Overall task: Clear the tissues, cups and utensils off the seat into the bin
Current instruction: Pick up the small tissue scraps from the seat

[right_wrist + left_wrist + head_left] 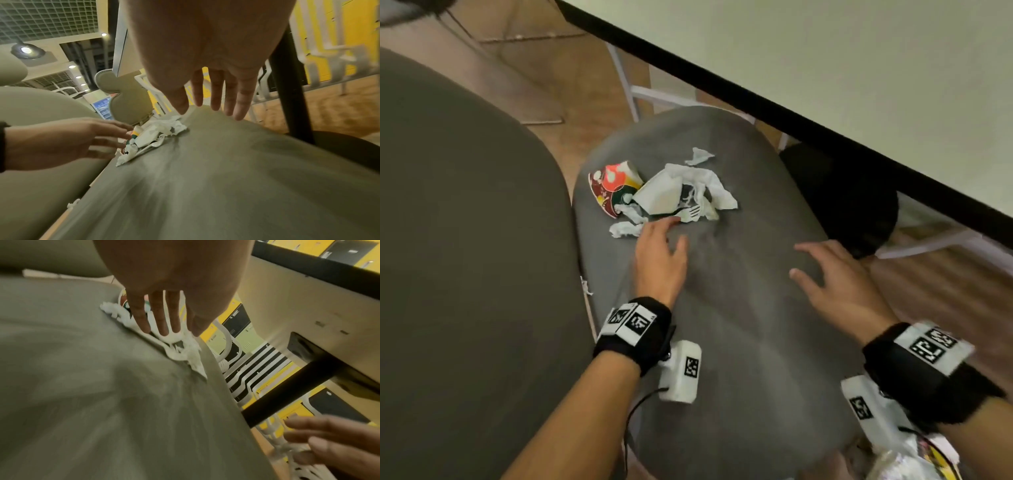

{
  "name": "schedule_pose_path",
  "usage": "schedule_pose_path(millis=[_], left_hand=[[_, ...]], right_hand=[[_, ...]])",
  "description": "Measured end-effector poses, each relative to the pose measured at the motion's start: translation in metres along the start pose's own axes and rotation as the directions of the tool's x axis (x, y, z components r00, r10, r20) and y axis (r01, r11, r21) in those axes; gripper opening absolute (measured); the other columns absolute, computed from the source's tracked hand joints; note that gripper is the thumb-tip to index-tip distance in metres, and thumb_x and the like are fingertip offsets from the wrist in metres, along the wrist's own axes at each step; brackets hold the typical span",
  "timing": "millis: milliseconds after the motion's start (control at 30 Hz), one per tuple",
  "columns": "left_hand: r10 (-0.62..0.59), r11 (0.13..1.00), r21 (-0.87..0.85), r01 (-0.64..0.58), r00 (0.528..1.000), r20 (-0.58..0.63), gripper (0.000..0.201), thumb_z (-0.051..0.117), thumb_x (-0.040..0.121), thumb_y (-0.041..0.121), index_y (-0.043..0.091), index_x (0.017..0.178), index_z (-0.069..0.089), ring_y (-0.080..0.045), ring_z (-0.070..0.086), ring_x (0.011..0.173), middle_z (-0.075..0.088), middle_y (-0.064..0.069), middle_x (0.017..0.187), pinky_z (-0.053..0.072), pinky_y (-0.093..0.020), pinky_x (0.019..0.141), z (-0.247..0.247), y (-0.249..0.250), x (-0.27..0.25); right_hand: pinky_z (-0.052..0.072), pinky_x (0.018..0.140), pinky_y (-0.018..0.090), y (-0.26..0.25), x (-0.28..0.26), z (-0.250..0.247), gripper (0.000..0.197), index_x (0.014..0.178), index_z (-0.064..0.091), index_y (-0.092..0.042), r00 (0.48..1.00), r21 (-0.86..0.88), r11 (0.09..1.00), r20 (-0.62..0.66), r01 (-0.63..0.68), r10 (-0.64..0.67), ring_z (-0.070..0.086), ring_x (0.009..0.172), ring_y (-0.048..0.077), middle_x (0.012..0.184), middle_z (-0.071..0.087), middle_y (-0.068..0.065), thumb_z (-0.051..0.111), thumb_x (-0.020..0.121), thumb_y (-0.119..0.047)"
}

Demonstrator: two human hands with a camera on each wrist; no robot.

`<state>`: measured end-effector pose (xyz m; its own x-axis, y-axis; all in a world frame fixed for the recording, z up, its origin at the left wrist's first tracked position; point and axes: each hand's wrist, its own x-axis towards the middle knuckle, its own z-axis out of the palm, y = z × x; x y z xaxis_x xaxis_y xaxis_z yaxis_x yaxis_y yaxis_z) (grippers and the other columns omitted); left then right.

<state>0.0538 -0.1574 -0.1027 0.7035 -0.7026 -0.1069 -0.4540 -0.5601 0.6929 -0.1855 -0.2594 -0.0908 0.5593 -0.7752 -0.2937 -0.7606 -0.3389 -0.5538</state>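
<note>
Both hands are out over the grey seat [739, 308] and neither grip has hold of anything. The left hand [659, 260] reaches with fingers straight and spread, tips right at the near edge of the litter, just short of the white plastic fork [686, 213]. The right hand [839, 284] hovers flat and splayed over bare cushion, well apart from the heap, palm down as if ready to corral from that side.

The rubbish sits bunched toward the far left of the seat: a crushed printed paper cup [614, 186] on its side, crumpled tissues [705, 185] piled against it, a small wad [625, 229] nearest the left fingers, one torn scrap [698, 156] lying apart beyond.

Room to work looks decent. Open cushion lies between the heap and the person, so a sweep toward them seems the natural route. The table [859, 68] edge overhangs the far right corner, and the seat's left rim runs just beside the cup, so anything nudged that way could drop into the gap. A bag edge [907, 455] shows lower right; whether that is the bin, I cannot tell.
</note>
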Motion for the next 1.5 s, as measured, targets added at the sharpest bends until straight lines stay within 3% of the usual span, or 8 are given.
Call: schedule_pose_path(millis=[100,233,400,667,1000,1200,1400,1500], left_hand=[[0.055,0.985,0.165,-0.044,0.996,-0.067,0.035,0.056,0.089,0.022,0.018,0.124,0.059,-0.023,0.05,0.119,0.053,-0.003,0.126,0.041,-0.036,0.1,-0.012,-0.013,0.044],[-0.251,0.916,0.307,0.259,0.966,-0.064,0.05,0.06,0.089,0.032,0.015,0.133,0.045,-0.029,0.041,0.123,0.041,-0.009,0.136,0.042,-0.045,0.097,-0.017,-0.045,0.064],[-0.12,0.905,0.413,0.1,0.992,0.024,0.049,0.062,0.088,0.035,0.019,0.133,0.049,-0.026,0.038,0.125,0.04,-0.003,0.14,0.042,-0.043,0.098,-0.014,-0.082,0.044],[-0.044,0.989,0.139,0.058,0.994,-0.099,0.013,0.07,0.08,0.017,0.009,0.084,0.062,-0.024,0.054,0.083,0.058,-0.005,0.095,0.04,-0.032,0.072,-0.02,-0.106,0.036],[-0.115,0.993,-0.048,0.112,0.991,-0.072,0.034,0.053,0.085,0.005,0.024,0.104,0.073,-0.015,0.049,0.077,0.052,0.001,0.089,0.041,-0.028,0.073,-0.018,-0.082,0.03],[-0.245,0.968,-0.083,0.235,0.96,-0.137,0.018,0.054,0.082,0.006,0.009,0.073,0.07,-0.023,0.057,0.082,0.058,-0.001,0.089,0.043,-0.032,0.074,-0.018,-0.087,0.028],[-0.359,0.916,0.139,0.376,0.923,-0.136,0.033,0.063,0.083,0.009,0.018,0.116,0.065,-0.028,0.06,0.102,0.038,-0.004,0.14,0.043,-0.034,0.088,-0.047,-0.089,0.006],[-0.477,0.832,0.303,0.465,0.878,-0.041,0.053,0.06,0.087,0.01,0.014,0.139,0.047,-0.034,0.053,0.122,0.023,-0.011,0.156,0.041,-0.038,0.1,-0.05,-0.095,-0.001]], right_hand=[[0.036,0.104,0.03,-0.034,0.039,0.024,0.048,0.135,0.048,-0.025,0.997,-0.013,0.998,-0.025,0.067,-0.067,0.046,0.125,0.019,0.137,0.042,-0.002,0.059,0.09,-0.038],[0.027,0.112,0.037,-0.08,0.087,0.049,0.077,0.15,0.023,-0.027,0.982,-0.13,0.974,0.049,0.185,-0.18,0.018,0.144,0.023,0.16,0.01,-0.003,0.066,0.087,-0.032],[0.024,0.114,0.041,-0.115,0.148,0.065,0.089,0.153,0.003,-0.027,0.951,-0.264,0.919,0.18,0.294,-0.253,-0.004,0.149,0.021,0.158,-0.021,-0.012,0.064,0.089,-0.034],[0.036,0.095,0.039,-0.109,0.158,0.091,0.05,0.143,0.036,-0.012,0.974,-0.295,0.928,0.064,0.227,-0.218,0.042,0.113,0.032,0.126,0.051,0.014,0.047,0.098,-0.027],[0.025,0.062,0.024,-0.079,0.137,0.076,0.042,0.072,0.05,-0.012,0.995,-0.046,0.997,-0.073,0.067,-0.07,0.045,0.072,0.018,0.085,0.046,0.002,0.064,0.084,-0.049],[0.04,0.071,0.027,-0.101,0.173,0.069,0.034,0.128,0.048,-0.023,0.964,0.021,0.999,-0.264,0.043,-0.036,0.055,0.088,0.022,0.108,0.055,0.008,0.056,0.095,-0.025],[0.046,0.093,0.036,-0.108,0.195,0.091,0.056,0.148,0.029,-0.03,0.976,-0.318,0.935,-0.097,0.155,-0.195,0.052,0.117,0.03,0.157,0.017,0.0,0.049,0.098,-0.017],[0.043,0.1,0.035,-0.107,0.199,0.091,0.044,0.14,0.044,-0.019,0.965,-0.266,0.94,-0.092,0.215,-0.247,0.049,0.126,0.025,0.155,0.027,-0.004,0.05,0.096,-0.013]])
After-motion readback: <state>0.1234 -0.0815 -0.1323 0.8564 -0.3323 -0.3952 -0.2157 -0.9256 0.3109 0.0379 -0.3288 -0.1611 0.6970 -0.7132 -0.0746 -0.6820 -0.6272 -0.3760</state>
